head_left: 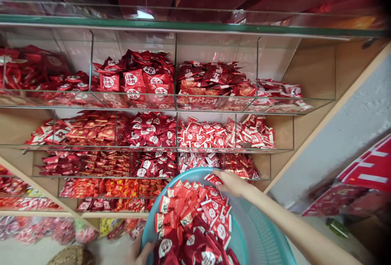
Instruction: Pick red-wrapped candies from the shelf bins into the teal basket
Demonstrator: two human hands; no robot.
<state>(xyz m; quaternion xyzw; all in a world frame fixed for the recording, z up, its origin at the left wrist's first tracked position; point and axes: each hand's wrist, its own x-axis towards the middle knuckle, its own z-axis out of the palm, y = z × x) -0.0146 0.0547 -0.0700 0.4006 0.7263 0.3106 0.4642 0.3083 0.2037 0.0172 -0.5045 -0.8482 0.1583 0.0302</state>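
— Where's the right hand (pixel 231 182)?
— Fingers together on red packets (pixel 195 212) in the teal basin (pixel 259 232) — below the shelves (pixel 183 106).
— The left hand (pixel 141 252)?
— Gripping the basin's rim.

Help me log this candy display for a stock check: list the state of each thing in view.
Basin: tilted, partly filled with red packets.
Red packets in the basin: loose, heaped to one side.
Right hand: reaching into the basin, fingers on a packet at the rim.
Left hand: gripping the basin's lower rim.
Clear shelf bins: stocked with red packets.
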